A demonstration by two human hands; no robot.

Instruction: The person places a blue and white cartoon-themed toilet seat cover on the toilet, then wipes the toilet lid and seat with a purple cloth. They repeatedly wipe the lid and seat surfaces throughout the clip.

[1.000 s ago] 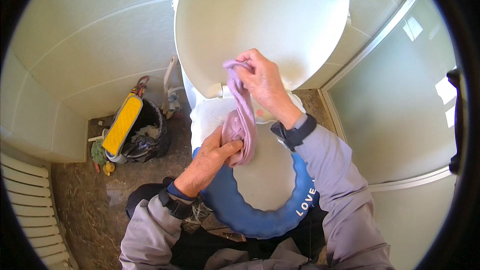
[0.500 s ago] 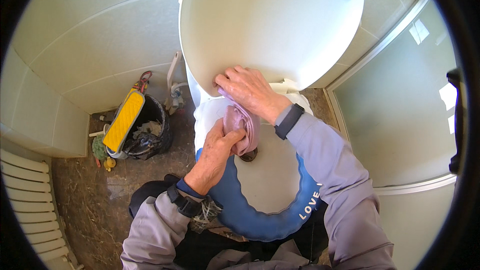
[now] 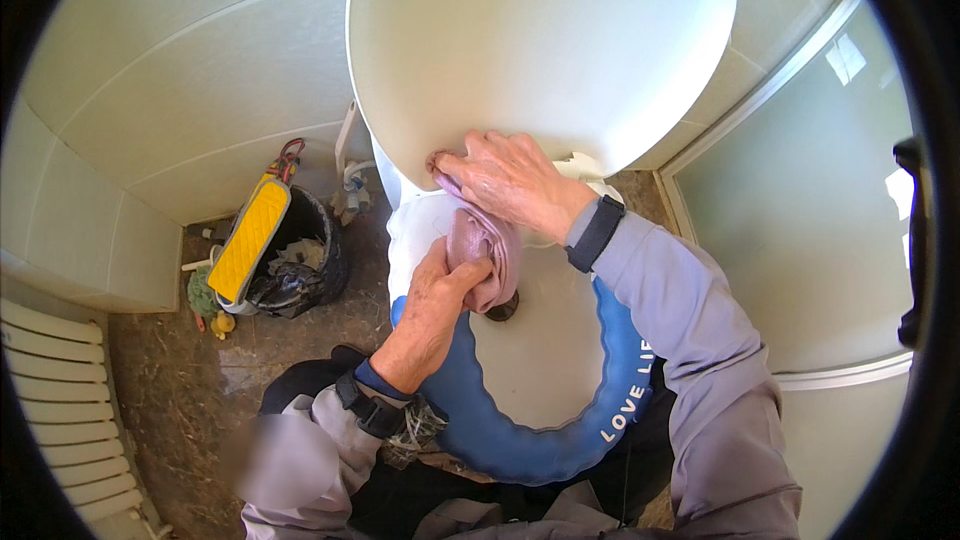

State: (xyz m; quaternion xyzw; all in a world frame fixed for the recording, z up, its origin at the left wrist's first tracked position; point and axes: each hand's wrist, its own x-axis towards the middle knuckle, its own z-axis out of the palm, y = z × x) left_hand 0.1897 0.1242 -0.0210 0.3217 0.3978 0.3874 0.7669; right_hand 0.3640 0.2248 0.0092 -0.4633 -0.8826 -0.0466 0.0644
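Left sleeve is showing grey-lilac cloth in loose folds, right sleeve is matching it, black buckled strap is encircling the left sleeve's end, dark blue inner cuff is peeking out beyond, black band is encircling the right, black trousers are covering the legs

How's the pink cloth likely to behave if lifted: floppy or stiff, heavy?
Probably floppy: the pink cloth lies in soft, bunched folds between the left hand and the right hand. Likely light, as it looks like a small piece of fabric. Unlikely to roll; loose layers would more likely unfold and sag.
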